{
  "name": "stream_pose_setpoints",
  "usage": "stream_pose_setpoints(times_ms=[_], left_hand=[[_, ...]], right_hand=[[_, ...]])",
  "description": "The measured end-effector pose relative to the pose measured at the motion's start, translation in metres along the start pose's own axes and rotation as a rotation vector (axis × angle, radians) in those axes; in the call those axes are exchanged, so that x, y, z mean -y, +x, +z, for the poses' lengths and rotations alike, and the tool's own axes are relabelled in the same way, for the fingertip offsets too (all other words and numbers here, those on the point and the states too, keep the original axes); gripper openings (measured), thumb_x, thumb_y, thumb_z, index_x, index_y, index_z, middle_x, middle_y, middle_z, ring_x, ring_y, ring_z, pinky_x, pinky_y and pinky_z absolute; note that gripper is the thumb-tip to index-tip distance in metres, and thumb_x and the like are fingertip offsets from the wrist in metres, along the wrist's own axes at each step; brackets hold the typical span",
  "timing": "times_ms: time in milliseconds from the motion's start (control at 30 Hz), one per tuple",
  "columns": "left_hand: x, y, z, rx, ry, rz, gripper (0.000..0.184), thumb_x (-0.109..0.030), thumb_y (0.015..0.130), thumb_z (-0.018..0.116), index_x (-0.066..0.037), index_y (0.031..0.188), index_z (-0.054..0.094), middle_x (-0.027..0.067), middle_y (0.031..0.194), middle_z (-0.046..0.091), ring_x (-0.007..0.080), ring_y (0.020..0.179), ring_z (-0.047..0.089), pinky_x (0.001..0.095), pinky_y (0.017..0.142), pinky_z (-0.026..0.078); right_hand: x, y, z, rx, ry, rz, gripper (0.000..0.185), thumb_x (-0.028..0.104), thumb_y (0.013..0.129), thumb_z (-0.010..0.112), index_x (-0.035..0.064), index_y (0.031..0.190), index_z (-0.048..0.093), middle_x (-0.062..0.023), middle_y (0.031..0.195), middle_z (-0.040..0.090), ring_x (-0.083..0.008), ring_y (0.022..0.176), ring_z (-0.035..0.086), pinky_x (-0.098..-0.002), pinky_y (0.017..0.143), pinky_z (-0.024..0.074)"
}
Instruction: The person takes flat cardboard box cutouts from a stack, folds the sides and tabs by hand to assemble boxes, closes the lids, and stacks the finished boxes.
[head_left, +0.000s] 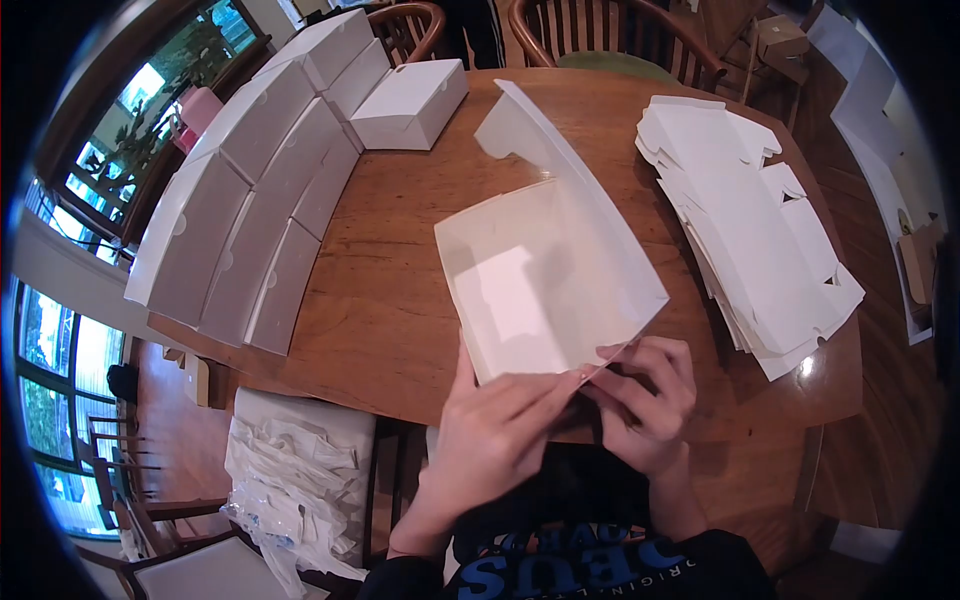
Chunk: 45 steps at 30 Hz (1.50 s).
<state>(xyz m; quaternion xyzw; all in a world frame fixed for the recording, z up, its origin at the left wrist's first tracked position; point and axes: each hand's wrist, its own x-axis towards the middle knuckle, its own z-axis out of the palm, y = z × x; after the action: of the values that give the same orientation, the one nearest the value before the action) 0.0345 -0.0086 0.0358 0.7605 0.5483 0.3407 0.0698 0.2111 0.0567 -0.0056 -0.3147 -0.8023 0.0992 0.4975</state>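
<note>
An open white cardboard box (550, 280) stands over the table near its front edge, its long lid panel raised along the right side. My left hand (505, 420) is closed on the box's near wall, with the thumb along the outer left side. My right hand (648, 400) pinches the near right corner of the same box, close to my left fingertips. The inside of the box is visible, and nothing lies in it.
Closed white boxes (285, 150) are stacked along the left of the wooden table (390, 270). A pile of flat white cardboard blanks (735, 210) lies on the right. Chairs (600, 40) stand behind the table; plastic bags (300, 480) lie on a seat at lower left.
</note>
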Motion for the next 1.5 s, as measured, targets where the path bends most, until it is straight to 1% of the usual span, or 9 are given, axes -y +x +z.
stream_pose_setpoints(times_ms=[167,333,400,533,633,933,1133,1367,1500], left_hand=[[-0.025,-0.002,-0.014,0.048,-0.034,-0.013,0.042,-0.021,0.076,0.08,-0.012,0.116,0.071,0.0054,0.117,0.069,0.0198,0.092,0.071,0.0566,0.101,0.043],[0.009,-0.022,-0.018,-0.622,-0.174,-0.057,0.034,-0.022,0.076,0.08,0.0,0.1,0.073,0.018,0.101,0.072,0.028,0.085,0.07,0.0363,0.079,0.056],[0.032,-0.028,-0.017,-0.779,-0.363,-0.271,0.068,-0.034,0.08,0.074,0.001,0.133,0.05,0.0192,0.123,0.058,0.0305,0.116,0.057,0.0404,0.095,0.047],[0.049,-0.008,-0.01,-0.845,-0.526,-0.328,0.118,-0.036,0.07,0.082,-0.009,0.154,0.004,0.0202,0.15,0.029,0.0336,0.138,0.034,0.0515,0.111,0.029],[0.049,-0.012,-0.004,-0.64,-0.714,-0.357,0.117,-0.034,0.071,0.082,-0.009,0.155,0.004,0.0212,0.151,0.03,0.0346,0.137,0.037,0.0506,0.111,0.031],[0.038,-0.022,0.0,-0.517,-0.965,-0.363,0.05,-0.012,0.097,0.056,0.007,0.141,0.041,0.0257,0.136,0.053,0.0326,0.126,0.055,0.0423,0.106,0.041],[0.029,-0.021,-0.011,-0.482,-0.814,-0.424,0.034,-0.008,0.1,0.052,0.01,0.128,0.055,0.0174,0.121,0.064,0.0207,0.111,0.061,0.0336,0.098,0.045],[0.041,-0.031,-0.013,-0.607,-0.461,-0.401,0.014,-0.004,0.098,0.057,0.008,0.105,0.061,0.004,0.088,0.063,0.0067,0.076,0.054,0.0224,0.065,0.042],[0.039,-0.031,-0.023,-0.539,-0.362,-0.439,0.011,-0.002,0.097,0.057,0.009,0.098,0.06,0.0073,0.089,0.062,0.0084,0.077,0.054,0.0243,0.066,0.042]], right_hand=[[-0.009,0.01,-0.022,0.062,0.094,0.061,0.033,-0.002,0.059,0.073,0.004,0.091,0.075,-0.0141,0.102,0.067,-0.0346,0.104,0.06,-0.0369,0.083,0.0538],[-0.018,0.001,-0.033,-0.011,0.448,0.225,0.029,0.02,0.068,0.066,-0.0045,0.084,0.069,-0.0214,0.102,0.065,-0.0399,0.113,0.059,-0.0467,0.097,0.0473],[-0.017,0.001,-0.034,-0.03,0.547,0.336,0.064,0.057,0.083,0.057,-0.006,0.083,0.067,-0.0239,0.1,0.064,-0.0396,0.111,0.06,-0.0485,0.097,0.0464],[-0.021,-0.001,-0.029,-0.078,0.569,0.352,0.08,0.071,0.085,0.054,-0.0078,0.084,0.066,-0.0236,0.097,0.064,-0.0387,0.104,0.064,-0.0488,0.095,0.0483],[-0.024,-0.006,-0.026,-0.123,0.608,0.388,0.086,0.075,0.085,0.052,-0.0098,0.085,0.064,-0.0224,0.093,0.065,-0.0365,0.095,0.066,-0.0482,0.092,0.0509],[-0.018,-0.002,-0.022,-0.314,0.645,0.395,0.06,0.049,0.095,0.055,-0.0108,0.088,0.063,-0.0198,0.088,0.065,-0.0306,0.089,0.067,-0.0432,0.082,0.0534],[-0.006,0.014,-0.043,-0.156,-0.109,0.125,0.02,0.008,0.083,0.057,-0.0089,0.083,0.069,-0.0156,0.086,0.06,-0.0271,0.074,0.055,-0.0346,0.061,0.0445],[0.003,0.021,-0.06,0.05,-0.169,0.133,0.022,0.0,0.072,0.068,-0.0008,0.093,0.074,-0.0099,0.081,0.059,-0.0236,0.072,0.054,-0.0315,0.053,0.0429],[0.003,0.014,-0.058,0.074,-0.031,0.192,0.035,-0.005,0.061,0.074,0.0008,0.096,0.075,-0.0075,0.075,0.061,-0.0232,0.069,0.054,-0.0325,0.055,0.0459]])
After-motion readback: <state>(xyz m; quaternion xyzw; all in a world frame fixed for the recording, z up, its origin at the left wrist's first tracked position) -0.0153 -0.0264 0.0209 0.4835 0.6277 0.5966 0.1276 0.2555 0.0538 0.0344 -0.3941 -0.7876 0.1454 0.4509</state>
